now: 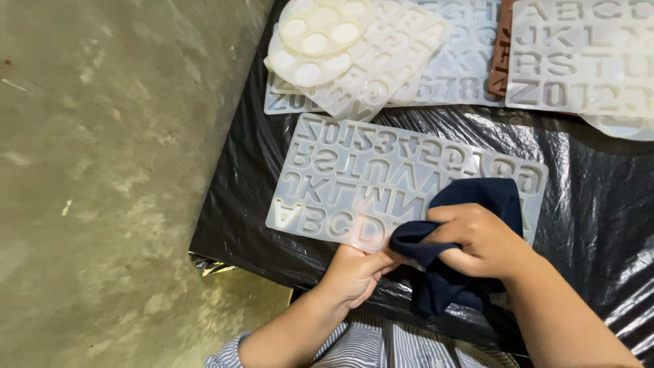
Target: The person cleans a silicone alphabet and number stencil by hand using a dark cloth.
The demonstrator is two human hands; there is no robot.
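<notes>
**Dark cloth pressed onto a clear letter mould**

A clear rectangular letter mould [381,184] lies flat on a table draped in black plastic sheeting [586,184], its near long edge toward the person. The right hand [480,242] rests on the mould's near right corner, fingers curled tight around a bunched navy cloth [470,204]; the wrist is bent and the forearm runs back toward the lower right of the view. Part of the cloth spreads over the mould, part hangs below the mould's near edge. The left hand [354,272] sits at the mould's near edge, just left of the cloth, thumb on the mould's rim and fingers tucked underneath it, pinching the edge. Beyond the mould's far edge lies a heap of other moulds [381,54], white and translucent, one with round hollows. Left of the mould is bare concrete floor [102,170].
</notes>
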